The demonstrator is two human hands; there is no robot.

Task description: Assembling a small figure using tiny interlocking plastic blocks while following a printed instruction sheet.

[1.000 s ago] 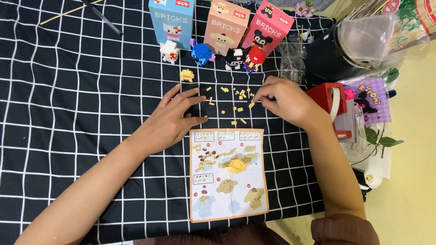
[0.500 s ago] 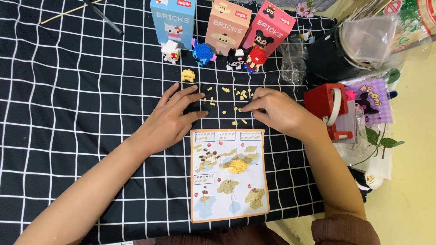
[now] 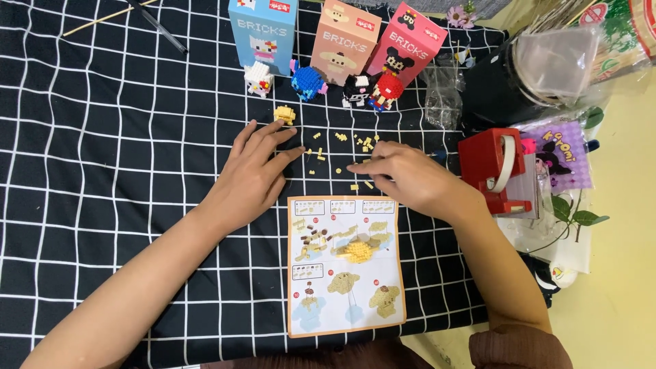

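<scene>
Left hand (image 3: pixel 254 172) lies flat on the checked cloth (image 3: pixel 102 171) covering the desk, fingers spread, its grip empty; fingertips point toward 1 o'clock, just short of the loose yellow bricks (image 3: pixel 342 147). Right hand (image 3: pixel 410 179) lies at 3 o'clock of the left, fingers drawn together and pointing to 9 o'clock at the near edge of the scatter. Its fingertips touch or all but touch a single brick (image 3: pixel 354 186); whether that grip has closed on anything cannot be told.

The bricks lie between the two hands, at 12 o'clock of the instruction sheet (image 3: pixel 346 263). A small yellow sub-assembly (image 3: pixel 285 113) stands at 12 o'clock of the left hand. Behind it stand four finished figures (image 3: pixel 321 83) and three boxes (image 3: pixel 338 34). A red tape dispenser (image 3: pixel 495 171) sits at 3 o'clock of the right hand.

Judgement: the step in hand is sorting and picking pieces. The next move calls for a fine fingertip pinch on one small brick without disturbing its neighbours.
</scene>
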